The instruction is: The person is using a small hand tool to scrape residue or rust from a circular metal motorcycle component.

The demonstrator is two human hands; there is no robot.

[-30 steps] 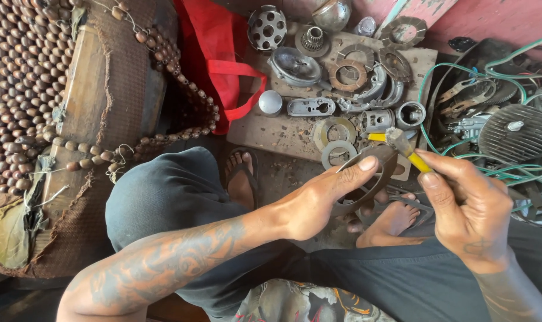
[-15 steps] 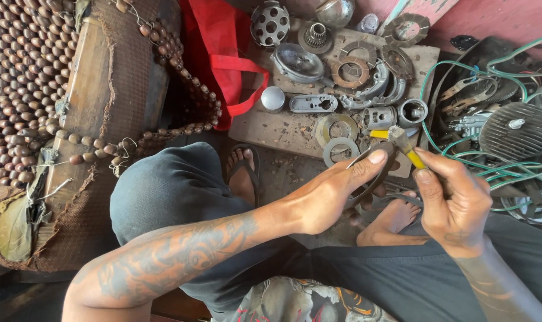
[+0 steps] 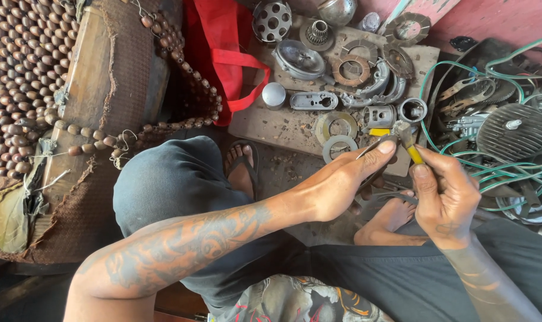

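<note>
My left hand reaches in from the lower left on a tattooed forearm and pinches a thin dark metal part between thumb and fingers. Most of that part is hidden under the fingers. My right hand grips yellow-handled pliers, whose jaws meet the top end of the metal part just above my left fingertips. Both hands hover over my bare feet, at the near edge of a worn wooden board.
The board carries several metal rings, gears and engine covers, such as a flat ring and a round cap. A red bag lies behind it. There is a beaded seat mat at left, and green wires and a finned cover at right.
My two hands have drawn closer together. The pliers' jaws now sit against the part held in my left fingers, and my left hand has shifted slightly.
</note>
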